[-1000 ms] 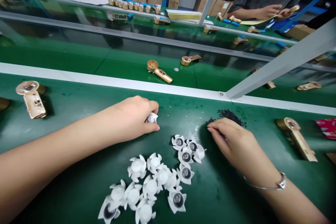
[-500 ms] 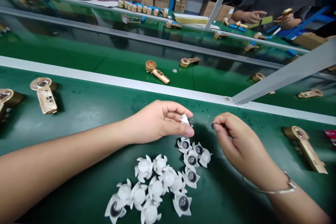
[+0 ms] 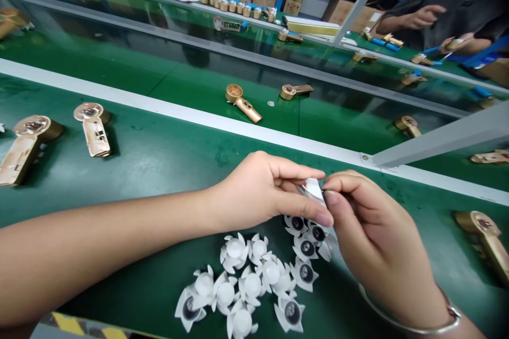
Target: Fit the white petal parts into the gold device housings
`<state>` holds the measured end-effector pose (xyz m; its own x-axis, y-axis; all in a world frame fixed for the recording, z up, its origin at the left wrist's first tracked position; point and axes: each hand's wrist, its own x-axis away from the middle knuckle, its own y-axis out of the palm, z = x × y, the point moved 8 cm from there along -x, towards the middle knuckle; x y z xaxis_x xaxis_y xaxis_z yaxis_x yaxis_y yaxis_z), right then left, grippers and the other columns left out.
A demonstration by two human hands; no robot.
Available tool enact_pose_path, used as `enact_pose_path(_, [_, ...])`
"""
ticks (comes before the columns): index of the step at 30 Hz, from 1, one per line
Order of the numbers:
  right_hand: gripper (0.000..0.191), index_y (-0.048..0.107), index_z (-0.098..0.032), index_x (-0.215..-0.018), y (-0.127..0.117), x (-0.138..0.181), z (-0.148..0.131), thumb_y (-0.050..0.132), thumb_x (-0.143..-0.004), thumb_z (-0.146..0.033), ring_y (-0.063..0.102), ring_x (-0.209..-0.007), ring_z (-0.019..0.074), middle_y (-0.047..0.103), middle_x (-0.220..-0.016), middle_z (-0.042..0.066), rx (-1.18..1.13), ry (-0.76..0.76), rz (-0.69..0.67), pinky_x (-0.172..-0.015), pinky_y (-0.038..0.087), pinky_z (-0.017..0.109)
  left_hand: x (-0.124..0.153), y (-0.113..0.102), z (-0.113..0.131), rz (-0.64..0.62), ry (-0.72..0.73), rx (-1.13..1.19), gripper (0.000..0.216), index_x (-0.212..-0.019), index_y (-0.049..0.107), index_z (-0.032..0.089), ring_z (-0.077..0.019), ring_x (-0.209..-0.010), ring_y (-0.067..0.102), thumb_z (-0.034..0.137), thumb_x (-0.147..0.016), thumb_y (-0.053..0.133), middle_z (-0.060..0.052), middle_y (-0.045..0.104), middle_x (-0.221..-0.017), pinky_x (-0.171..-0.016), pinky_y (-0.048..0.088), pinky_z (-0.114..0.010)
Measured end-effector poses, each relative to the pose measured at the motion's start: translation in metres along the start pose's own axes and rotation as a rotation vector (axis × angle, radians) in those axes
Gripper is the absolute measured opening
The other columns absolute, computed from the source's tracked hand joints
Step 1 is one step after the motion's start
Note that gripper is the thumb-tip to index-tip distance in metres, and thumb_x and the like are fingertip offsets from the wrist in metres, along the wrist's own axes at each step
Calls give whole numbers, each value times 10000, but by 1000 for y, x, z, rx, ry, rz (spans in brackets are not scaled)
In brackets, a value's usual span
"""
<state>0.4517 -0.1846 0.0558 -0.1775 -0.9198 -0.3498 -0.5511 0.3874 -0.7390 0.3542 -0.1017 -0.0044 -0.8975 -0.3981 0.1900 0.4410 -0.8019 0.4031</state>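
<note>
My left hand (image 3: pixel 264 190) grips a white fan blade (image 3: pixel 314 189) between thumb and fingers, its side turned up. My right hand (image 3: pixel 374 233) pinches a tiny dark part, mostly hidden by the fingertips, against the right end of that fan blade. The two hands meet there, above the green bench. Below them lies a loose group of white fan blades (image 3: pixel 251 284); some show closed white hubs, others dark, hollow hubs facing up.
Gold fan housings lie to the left (image 3: pixel 95 135) and right (image 3: pixel 487 238). A white edge strip (image 3: pixel 191 122) separates the bench from a green channel holding more gold housings (image 3: pixel 248 109). A grey post (image 3: pixel 441 137) rises at right. Two people work across the channel.
My right hand has moved up to the fan blade in my left hand, bringing the tiny dark part against it. The view has shifted slightly left.
</note>
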Motion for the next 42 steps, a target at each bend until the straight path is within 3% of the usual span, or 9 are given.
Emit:
enact_pose_path(12, [132,614,-258,-881,2,5,1,565,-964,-168,624,-750,159,658,-852,17,-25,-2,69,-657,488,304,0,-3,5,68,68,-199,417,-1050,785,193,-226,-822,738,387,-692,878,-21,769,-805,-789,587,-353])
enact_pose_path(18, [124,689,-245,-827,11,-10,23,625,-923,-200,652,-680,162,715,-816,24,-23,4,43,-591,517,296,-9,-21,13,118,78,-549,332,-886,798,188,-200,-754,676,491,-749,799,-4,728,-733,-692,502,-302])
enact_pose_path(21, [168,719,-224,-824,24,-24,44,587,-927,-213,665,-682,164,728,-834,35,113,-9,-116,-592,534,288,-18,-41,25,123,41,-884,339,-853,809,184,-200,-723,663,500,-729,804,-6,717,-695,-665,447,-293])
enact_pose_path(25, [285,751,-225,-1120,33,-32,58,512,-964,-236,717,-860,217,753,-1048,64,343,-254,-466,-762,580,363,-23,-66,41,108,-36,-1186,328,-873,817,199,-217,-717,678,485,-715,811,-25,740,-730,-650,416,-295])
enact_pose_path(31, [268,752,-183,-1043,15,-138,93,653,-877,-368,698,-768,255,753,-959,100,468,-115,-320,-710,565,402,-25,-87,50,175,-52,-1096,488,-1056,779,190,-211,-785,710,464,-657,846,-44,770,-899,-709,474,-281])
enact_pose_path(35, [448,613,-47,-1305,73,-244,98,649,-891,-215,636,-1149,341,650,-1279,245,528,-86,-229,-981,510,487,-32,-96,36,176,-59,-765,537,-1073,752,158,-206,-856,712,429,-627,881,-60,773,-938,-763,509,-290])
enact_pose_path(37, [422,598,-90,-1315,113,-283,95,654,-930,-255,604,-1212,302,615,-1338,202,523,-113,-270,-1025,494,492,-36,-100,28,165,-58,-605,555,-1086,735,149,-195,-877,710,373,-606,904,-75,772,-981,-802,523,-301])
enact_pose_path(40, [322,647,-147,-1193,149,-308,86,653,-958,-367,648,-1087,221,661,-1220,95,506,-135,-355,-952,538,456,-40,-105,22,152,-51,-396,508,-1054,704,133,-156,-830,702,259,-606,909,-87,765,-979,-812,532,-304])
enact_pose_path(42, [244,677,-124,-1050,144,-302,77,686,-929,-335,665,-1004,219,697,-1079,98,492,-140,-365,-908,535,413,-40,-107,28,173,3,-237,477,-1004,656,137,-127,-780,698,177,-600,907,-80,763,-973,-811,538,-303])
